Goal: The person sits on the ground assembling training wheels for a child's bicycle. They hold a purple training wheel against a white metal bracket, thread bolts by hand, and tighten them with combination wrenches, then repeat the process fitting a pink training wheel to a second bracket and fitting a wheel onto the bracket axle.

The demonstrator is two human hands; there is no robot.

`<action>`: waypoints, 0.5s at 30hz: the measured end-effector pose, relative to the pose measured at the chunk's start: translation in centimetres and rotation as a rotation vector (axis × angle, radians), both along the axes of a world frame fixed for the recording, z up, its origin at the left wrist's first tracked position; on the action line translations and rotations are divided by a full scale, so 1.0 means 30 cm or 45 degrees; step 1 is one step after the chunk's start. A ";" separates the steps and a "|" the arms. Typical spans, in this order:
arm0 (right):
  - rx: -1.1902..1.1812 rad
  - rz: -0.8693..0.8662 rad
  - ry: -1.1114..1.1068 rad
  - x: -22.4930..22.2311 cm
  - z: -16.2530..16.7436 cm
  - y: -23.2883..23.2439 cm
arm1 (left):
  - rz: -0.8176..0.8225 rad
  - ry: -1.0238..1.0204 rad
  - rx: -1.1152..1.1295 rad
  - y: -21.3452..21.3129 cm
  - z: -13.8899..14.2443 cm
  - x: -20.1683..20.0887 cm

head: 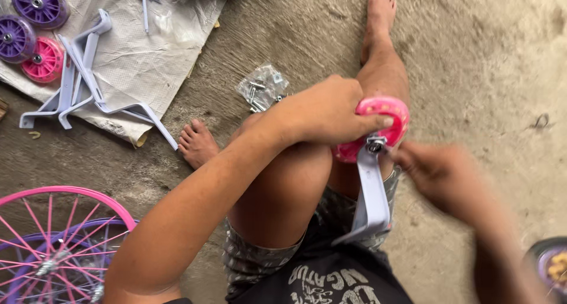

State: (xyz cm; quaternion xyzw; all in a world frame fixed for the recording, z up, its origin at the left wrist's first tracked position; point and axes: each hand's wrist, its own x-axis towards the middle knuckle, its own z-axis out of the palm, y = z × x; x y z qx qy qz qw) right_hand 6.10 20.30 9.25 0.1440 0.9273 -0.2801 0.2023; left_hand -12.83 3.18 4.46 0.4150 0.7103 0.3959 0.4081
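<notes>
While the person sits on the concrete floor [472,56] with knees drawn up, the left hand [325,112] is closed around a small pink wheel [384,124] held over the right knee, thumb laid across its face. A pale lilac bracket [372,189] is joined to the wheel at a metal bolt [375,143] in the hub. The bracket's long axis runs almost straight toward the person's lap, its wheel end pointing away from the body and its bent foot resting near the shorts [331,221]. The right hand [437,174] sits just beside the bolt, but it is blurred, so I cannot tell whether its fingers pinch anything; they look curled. On the floor near the left foot lies a clear bag of screws [263,86]. Farther left, a grey sheet [159,50] carries more lilac brackets [82,79] and spare purple and pink wheels [29,38]. A pink-rimmed spoked wheel [59,239] lies at the lower left.
</notes>
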 end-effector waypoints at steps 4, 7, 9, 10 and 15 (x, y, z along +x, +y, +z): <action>-0.164 -0.553 0.674 0.151 -0.236 -0.226 | -0.005 -0.041 0.088 0.009 0.007 0.014; -0.035 -0.461 0.365 0.195 -0.229 -0.135 | -0.022 0.063 0.044 0.019 0.013 0.036; -0.071 -0.150 0.458 0.196 -0.114 -0.046 | -0.116 -0.016 -0.073 0.027 0.014 0.042; 0.091 -0.024 0.406 0.170 -0.051 -0.014 | -0.106 0.005 -0.062 0.031 0.015 0.042; 0.723 0.556 -0.271 -0.054 0.156 -0.002 | -0.047 0.000 0.031 0.021 0.016 0.033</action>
